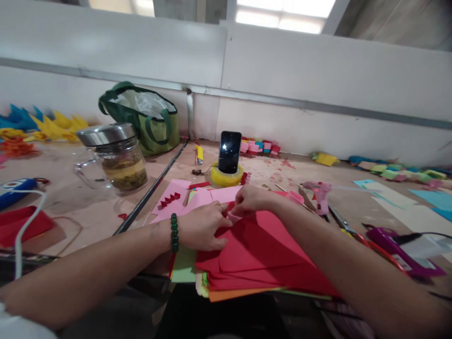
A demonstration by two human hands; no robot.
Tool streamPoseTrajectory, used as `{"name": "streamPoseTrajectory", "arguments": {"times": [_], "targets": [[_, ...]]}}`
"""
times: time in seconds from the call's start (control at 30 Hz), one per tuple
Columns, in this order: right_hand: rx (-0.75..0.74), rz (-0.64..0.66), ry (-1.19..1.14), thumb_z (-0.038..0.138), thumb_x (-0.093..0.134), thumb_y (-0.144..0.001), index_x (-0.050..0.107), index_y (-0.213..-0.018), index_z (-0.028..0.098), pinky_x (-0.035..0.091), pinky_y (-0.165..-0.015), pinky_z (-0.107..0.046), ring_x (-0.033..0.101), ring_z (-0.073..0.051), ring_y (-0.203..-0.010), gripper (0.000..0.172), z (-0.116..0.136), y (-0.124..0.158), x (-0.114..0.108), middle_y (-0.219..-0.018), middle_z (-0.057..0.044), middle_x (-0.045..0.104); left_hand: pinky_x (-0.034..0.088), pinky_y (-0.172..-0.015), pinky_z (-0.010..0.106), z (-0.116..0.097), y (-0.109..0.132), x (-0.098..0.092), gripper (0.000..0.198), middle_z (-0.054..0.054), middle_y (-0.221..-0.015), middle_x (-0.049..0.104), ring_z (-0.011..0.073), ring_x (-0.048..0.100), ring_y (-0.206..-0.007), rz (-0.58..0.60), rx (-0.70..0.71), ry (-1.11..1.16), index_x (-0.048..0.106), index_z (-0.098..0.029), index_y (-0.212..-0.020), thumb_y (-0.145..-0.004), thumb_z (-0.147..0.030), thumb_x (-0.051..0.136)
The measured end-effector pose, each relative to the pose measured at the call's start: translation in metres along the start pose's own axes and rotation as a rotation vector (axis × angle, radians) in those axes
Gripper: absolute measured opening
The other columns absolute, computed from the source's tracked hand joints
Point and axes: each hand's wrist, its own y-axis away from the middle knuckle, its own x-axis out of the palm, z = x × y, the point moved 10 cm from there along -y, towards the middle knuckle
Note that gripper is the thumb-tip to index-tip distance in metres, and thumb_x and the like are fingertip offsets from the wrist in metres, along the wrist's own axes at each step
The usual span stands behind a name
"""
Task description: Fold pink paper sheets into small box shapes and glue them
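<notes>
My left hand [203,225], with a green bead bracelet at the wrist and a ring, is closed at a small piece of pink paper [234,217]. From the other side my right hand [254,199] pinches the same piece, its fingertips curled down and close to the left ones. Most of the paper's edges are hidden by my fingers. Both hands are over a stack of red paper sheets [257,245], whose front edge shows orange and green sheets beneath. Pink paper sheets [197,200] lie just beyond, with a strip of red zigzag paper [170,200] on one.
A phone [230,151] leans upright in a yellow tape roll [227,175]. Left stand a glass mug [122,162] and a green bag [155,127]. A pink glue gun [320,195], scissors [341,219] and a purple device [402,249] lie right. Folded paper pieces [259,147] line the wall.
</notes>
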Motion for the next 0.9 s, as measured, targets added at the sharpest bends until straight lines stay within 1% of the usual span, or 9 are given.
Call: {"name": "streamPoseTrajectory", "arguments": {"times": [0.07, 0.17, 0.3, 0.4, 0.47, 0.63, 0.8, 0.83, 0.9], "targets": [[0.023, 0.048, -0.060, 0.036, 0.074, -0.068, 0.063, -0.058, 0.018, 0.046, -0.049, -0.021, 0.062, -0.014, -0.053, 0.023, -0.002, -0.005, 0.011, -0.054, -0.001, 0.065, 0.046, -0.077, 0.034, 0.001, 0.001, 0.002, 0.022, 0.009, -0.090, 0.059, 0.0223, 0.055, -0.083, 0.030, -0.009, -0.044, 0.069, -0.017, -0.087, -0.080, -0.034, 0.057], [0.059, 0.066, -0.090, 0.039, 0.076, -0.066, 0.063, -0.058, 0.017, 0.048, -0.049, -0.022, 0.061, -0.013, -0.050, 0.026, -0.017, -0.010, 0.011, -0.051, -0.001, 0.065, 0.046, -0.077, 0.036, 0.000, 0.001, 0.002, 0.025, 0.010, -0.091, 0.059, 0.0240, 0.053, -0.084, 0.046, -0.012, -0.086, 0.069, -0.018, -0.092, -0.080, -0.036, 0.056], [0.122, 0.021, -0.062, 0.039, 0.074, -0.069, 0.063, -0.060, 0.016, 0.049, -0.051, -0.020, 0.062, -0.012, -0.050, 0.027, -0.047, -0.004, -0.011, -0.055, -0.002, 0.067, 0.046, -0.076, 0.036, -0.002, 0.002, 0.000, 0.029, 0.011, -0.093, 0.060, 0.0253, 0.053, -0.087, 0.054, -0.007, -0.063, 0.069, -0.019, -0.099, -0.080, -0.037, 0.056], [0.151, -0.040, 0.024, 0.036, 0.070, -0.072, 0.064, -0.061, 0.015, 0.048, -0.051, -0.020, 0.063, -0.013, -0.052, 0.025, -0.058, 0.004, -0.027, -0.056, -0.003, 0.067, 0.047, -0.075, 0.036, -0.001, 0.002, -0.001, 0.030, 0.011, -0.093, 0.060, 0.0257, 0.053, -0.086, 0.057, -0.015, -0.052, 0.069, -0.019, -0.099, -0.079, -0.037, 0.058], [0.145, -0.101, 0.105, 0.034, 0.070, -0.072, 0.065, -0.059, 0.014, 0.046, -0.050, -0.020, 0.063, -0.014, -0.055, 0.024, -0.051, 0.008, -0.034, -0.056, -0.004, 0.067, 0.047, -0.075, 0.037, -0.001, 0.002, -0.001, 0.030, 0.011, -0.092, 0.060, 0.0260, 0.053, -0.086, 0.053, -0.017, -0.055, 0.069, -0.019, -0.099, -0.078, -0.037, 0.058], [0.095, -0.250, 0.327, 0.030, 0.069, -0.072, 0.071, -0.072, 0.018, 0.047, -0.060, -0.022, 0.067, -0.019, -0.073, 0.013, -0.004, 0.012, -0.043, -0.072, -0.006, 0.072, 0.046, -0.079, 0.037, -0.001, 0.003, -0.001, 0.027, 0.010, -0.093, 0.060, 0.0251, 0.054, -0.086, 0.016, 0.005, -0.050, 0.069, -0.018, -0.096, -0.077, -0.034, 0.059], [0.217, -0.565, 0.508, 0.032, 0.057, -0.081, 0.070, -0.094, 0.012, 0.047, -0.077, -0.041, 0.061, -0.037, -0.103, 0.027, 0.011, 0.033, -0.087, -0.106, -0.022, 0.067, 0.047, -0.078, 0.037, 0.000, 0.003, -0.001, 0.028, 0.011, -0.093, 0.062, 0.0264, 0.054, -0.087, 0.015, 0.001, -0.049, 0.070, -0.018, -0.094, -0.077, -0.036, 0.059], [0.200, -0.582, 0.508, 0.037, 0.058, -0.081, 0.070, -0.093, 0.013, 0.047, -0.077, -0.040, 0.061, -0.036, -0.101, 0.029, 0.013, 0.034, -0.089, -0.105, -0.021, 0.068, 0.047, -0.077, 0.037, 0.000, 0.003, -0.001, 0.028, 0.011, -0.093, 0.062, 0.0264, 0.054, -0.087, 0.015, -0.001, -0.048, 0.070, -0.018, -0.095, -0.077, -0.036, 0.058], [0.108, -0.432, 0.417, 0.045, 0.063, -0.077, 0.070, -0.083, 0.016, 0.047, -0.071, -0.034, 0.065, -0.031, -0.090, 0.030, 0.016, 0.024, -0.070, -0.091, -0.015, 0.071, 0.047, -0.076, 0.037, 0.000, 0.003, -0.002, 0.029, 0.011, -0.092, 0.062, 0.0258, 0.054, -0.086, 0.016, -0.006, -0.044, 0.070, -0.018, -0.096, -0.077, -0.036, 0.058]]}}
